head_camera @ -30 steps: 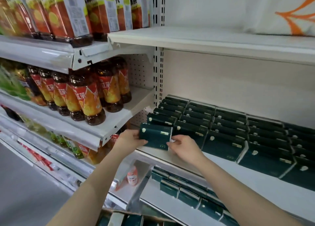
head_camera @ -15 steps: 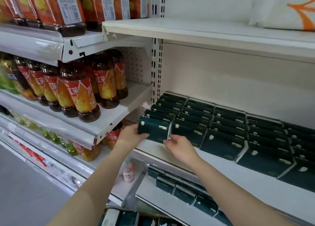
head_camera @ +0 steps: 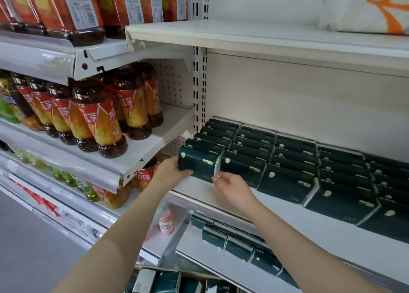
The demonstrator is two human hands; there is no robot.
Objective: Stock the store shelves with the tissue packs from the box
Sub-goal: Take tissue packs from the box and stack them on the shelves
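Tissue pack: the dark green tissue pack [head_camera: 199,163] stands at the front of the leftmost column on the white shelf [head_camera: 287,206], against the pack behind it and just beside the front pack of the next column.
Left hand: the left hand [head_camera: 170,171] grips the pack's left end, thumb under the front face.
Right hand: the right hand [head_camera: 232,186] has its fingers loosely curled at the pack's lower right corner, by the white end flap. I can't tell from here whether it pinches or only nudges.
Which way it points: broad green face out to the aisle, leaning back a little. Its long axis runs left to right along the shelf edge.
Done so far: the stocked rows [head_camera: 294,157] stand several columns wide and several deep, and the lower shelf [head_camera: 221,268] carries packs too.
Left to do: the box [head_camera: 168,281] at the bottom still shows packs, so I'd judge the stocking well along but unfinished.
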